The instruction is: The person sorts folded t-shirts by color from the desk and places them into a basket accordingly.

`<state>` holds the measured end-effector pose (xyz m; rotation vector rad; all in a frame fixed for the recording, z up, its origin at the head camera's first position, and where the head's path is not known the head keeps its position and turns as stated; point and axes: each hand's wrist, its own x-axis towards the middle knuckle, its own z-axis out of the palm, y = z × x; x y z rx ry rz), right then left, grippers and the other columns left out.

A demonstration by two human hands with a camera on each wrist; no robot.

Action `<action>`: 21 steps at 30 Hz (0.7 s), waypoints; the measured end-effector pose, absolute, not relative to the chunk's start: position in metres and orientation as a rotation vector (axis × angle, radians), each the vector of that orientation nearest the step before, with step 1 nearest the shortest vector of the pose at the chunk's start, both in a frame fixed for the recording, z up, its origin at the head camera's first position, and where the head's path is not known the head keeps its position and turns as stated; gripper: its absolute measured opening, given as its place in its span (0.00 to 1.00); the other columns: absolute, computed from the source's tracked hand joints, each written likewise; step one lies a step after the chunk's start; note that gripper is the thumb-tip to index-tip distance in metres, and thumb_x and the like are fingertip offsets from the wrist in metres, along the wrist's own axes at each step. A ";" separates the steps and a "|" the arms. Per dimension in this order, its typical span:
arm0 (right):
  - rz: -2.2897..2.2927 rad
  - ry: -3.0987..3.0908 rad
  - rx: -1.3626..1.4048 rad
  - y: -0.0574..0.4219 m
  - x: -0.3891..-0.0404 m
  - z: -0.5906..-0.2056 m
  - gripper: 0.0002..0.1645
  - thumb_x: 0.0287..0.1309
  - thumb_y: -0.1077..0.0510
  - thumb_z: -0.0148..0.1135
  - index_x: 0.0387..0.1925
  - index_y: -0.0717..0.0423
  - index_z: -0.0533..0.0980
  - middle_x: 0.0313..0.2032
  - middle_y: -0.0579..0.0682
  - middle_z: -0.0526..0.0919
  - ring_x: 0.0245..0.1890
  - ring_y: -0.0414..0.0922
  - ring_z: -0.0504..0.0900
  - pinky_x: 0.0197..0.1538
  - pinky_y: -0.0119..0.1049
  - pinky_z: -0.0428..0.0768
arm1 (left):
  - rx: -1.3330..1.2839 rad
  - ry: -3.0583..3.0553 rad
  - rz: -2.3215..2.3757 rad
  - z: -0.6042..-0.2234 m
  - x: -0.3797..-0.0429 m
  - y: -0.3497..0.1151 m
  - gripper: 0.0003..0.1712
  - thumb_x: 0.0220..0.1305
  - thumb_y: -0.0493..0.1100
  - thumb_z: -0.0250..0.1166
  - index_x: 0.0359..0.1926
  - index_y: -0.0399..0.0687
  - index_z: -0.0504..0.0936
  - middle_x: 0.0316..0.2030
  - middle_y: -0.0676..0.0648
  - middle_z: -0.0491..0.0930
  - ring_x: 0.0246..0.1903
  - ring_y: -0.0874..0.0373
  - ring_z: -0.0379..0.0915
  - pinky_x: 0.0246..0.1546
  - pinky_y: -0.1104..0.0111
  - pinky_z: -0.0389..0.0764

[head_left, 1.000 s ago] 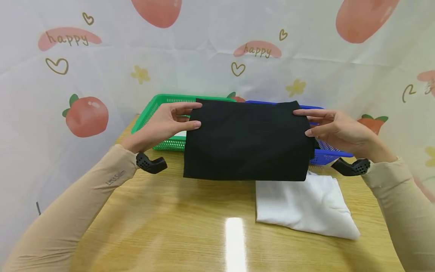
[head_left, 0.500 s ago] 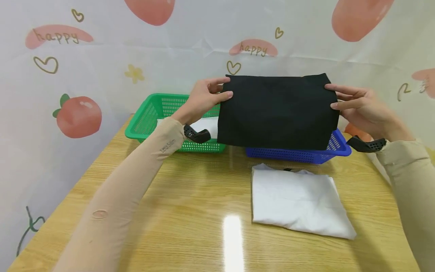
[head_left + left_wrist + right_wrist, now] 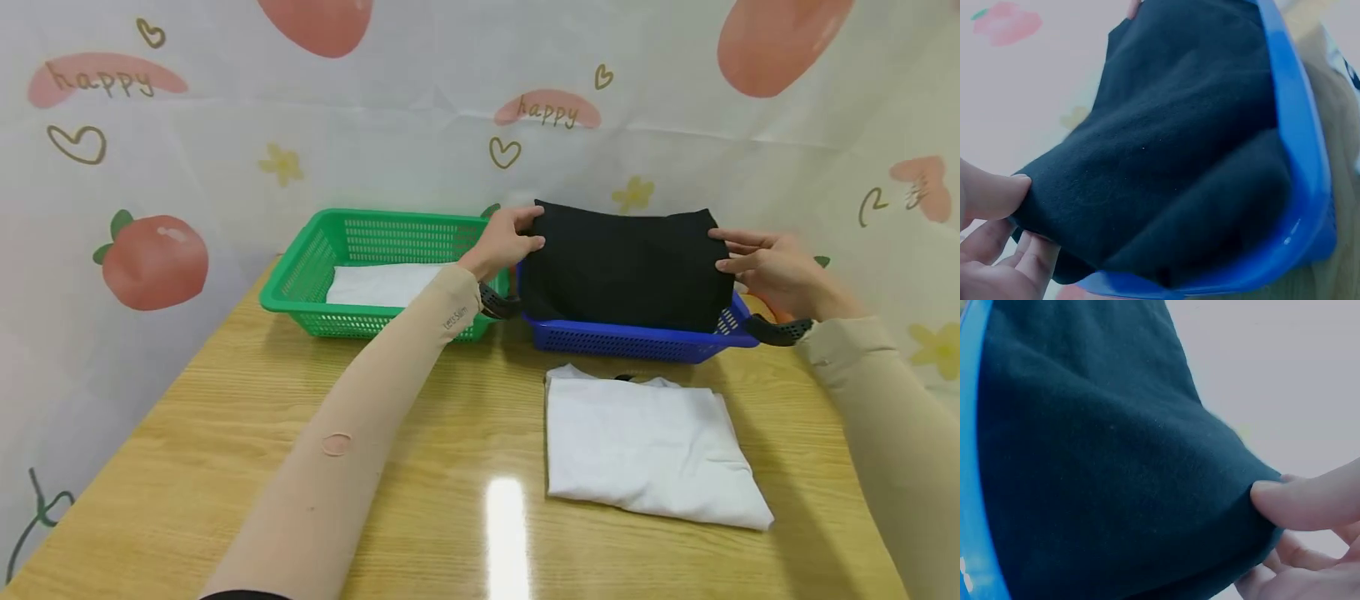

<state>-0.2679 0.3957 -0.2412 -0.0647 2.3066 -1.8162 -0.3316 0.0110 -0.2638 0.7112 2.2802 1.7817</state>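
The folded black cloth (image 3: pixel 626 267) sits partly in the blue basket (image 3: pixel 622 342) at the far right of the desk (image 3: pixel 450 433), its lower part down inside the basket walls and its upper edge standing above the rim. The left hand (image 3: pixel 504 242) pinches the cloth's upper left corner, thumb on the near face and fingers behind it; the left wrist view shows that thumb (image 3: pixel 991 197) pressed on the fabric with the fingers curled beneath, and the cloth sagging into the blue rim. The right hand (image 3: pixel 765 267) pinches the upper right corner the same way, and the right wrist view shows its thumb (image 3: pixel 1310 503) on the dark fabric with fingers tucked under the fold. So both grips are clamped on the black cloth, one at each top corner. Just left of the blue basket, along the far edge of the desk, stands a green basket (image 3: pixel 315 275) with a folded white cloth (image 3: pixel 378 286) lying flat in its bottom. In front of the blue basket, toward the near right part of the desk, lies a folded white garment (image 3: pixel 645 446), flat on the wood and apart from both baskets. Behind the desk hangs a pale curtain (image 3: pixel 225 125) printed with peaches, hearts and the word "happy".
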 end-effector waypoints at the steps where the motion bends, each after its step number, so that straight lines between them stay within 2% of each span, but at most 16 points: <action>1: -1.744 2.350 -0.040 0.395 -0.270 -0.244 0.38 0.70 0.63 0.56 0.76 0.46 0.55 0.76 0.50 0.30 0.75 0.48 0.33 0.71 0.42 0.48 | 0.719 2.307 1.732 -0.267 -0.332 0.014 0.34 0.72 0.29 0.56 0.75 0.42 0.57 0.69 0.41 0.64 0.66 0.52 0.63 0.55 0.71 0.72; 3: -1.639 2.404 -0.024 0.394 -0.274 -0.249 0.38 0.71 0.63 0.56 0.76 0.51 0.53 0.76 0.55 0.32 0.75 0.50 0.36 0.69 0.38 0.56 | 0.743 2.360 1.621 -0.272 -0.332 0.019 0.35 0.71 0.28 0.56 0.75 0.42 0.56 0.69 0.40 0.63 0.66 0.51 0.62 0.55 0.70 0.72; 6: -1.558 2.445 -0.017 0.392 -0.280 -0.255 0.38 0.71 0.67 0.53 0.76 0.60 0.51 0.75 0.62 0.34 0.75 0.54 0.40 0.60 0.27 0.68 | 0.772 2.452 1.423 -0.278 -0.334 0.027 0.39 0.67 0.25 0.56 0.76 0.41 0.55 0.69 0.39 0.63 0.64 0.51 0.65 0.45 0.71 0.72; 9: -1.473 2.496 -0.007 0.389 -0.287 -0.258 0.37 0.70 0.69 0.51 0.75 0.66 0.50 0.74 0.67 0.38 0.74 0.57 0.43 0.54 0.24 0.72 | 0.771 2.524 1.256 -0.281 -0.336 0.032 0.41 0.64 0.24 0.55 0.76 0.41 0.54 0.70 0.39 0.61 0.56 0.49 0.70 0.36 0.68 0.68; 11: -1.413 2.531 0.004 0.386 -0.290 -0.259 0.37 0.69 0.70 0.50 0.75 0.67 0.50 0.73 0.69 0.40 0.73 0.59 0.45 0.53 0.25 0.73 | 0.763 2.553 1.174 -0.282 -0.337 0.035 0.41 0.65 0.25 0.55 0.76 0.40 0.53 0.71 0.40 0.60 0.55 0.49 0.70 0.36 0.67 0.67; 13: -1.347 2.568 0.011 0.384 -0.293 -0.260 0.36 0.70 0.69 0.50 0.74 0.68 0.50 0.73 0.70 0.44 0.72 0.60 0.50 0.55 0.27 0.73 | 0.764 2.552 1.125 -0.281 -0.336 0.037 0.39 0.66 0.28 0.57 0.76 0.39 0.54 0.72 0.41 0.57 0.59 0.49 0.67 0.40 0.67 0.70; 15: -1.305 2.586 0.008 0.384 -0.295 -0.261 0.36 0.71 0.69 0.48 0.75 0.68 0.49 0.72 0.71 0.46 0.70 0.62 0.55 0.59 0.33 0.72 | 0.777 2.528 1.098 -0.281 -0.336 0.038 0.38 0.68 0.31 0.58 0.76 0.40 0.54 0.73 0.42 0.54 0.66 0.49 0.60 0.50 0.66 0.72; 18: -1.282 2.590 -0.027 0.385 -0.296 -0.261 0.36 0.72 0.67 0.48 0.75 0.68 0.47 0.72 0.72 0.47 0.68 0.63 0.58 0.64 0.45 0.67 | 0.818 2.476 1.100 -0.280 -0.332 0.038 0.38 0.70 0.36 0.60 0.76 0.42 0.55 0.74 0.45 0.53 0.72 0.51 0.47 0.63 0.61 0.65; 21: -1.280 2.597 -0.066 0.388 -0.294 -0.262 0.36 0.73 0.63 0.49 0.75 0.67 0.48 0.72 0.71 0.49 0.67 0.60 0.60 0.66 0.50 0.63 | 0.861 2.436 1.151 -0.280 -0.325 0.036 0.37 0.71 0.41 0.60 0.76 0.46 0.55 0.74 0.47 0.53 0.73 0.52 0.47 0.65 0.60 0.62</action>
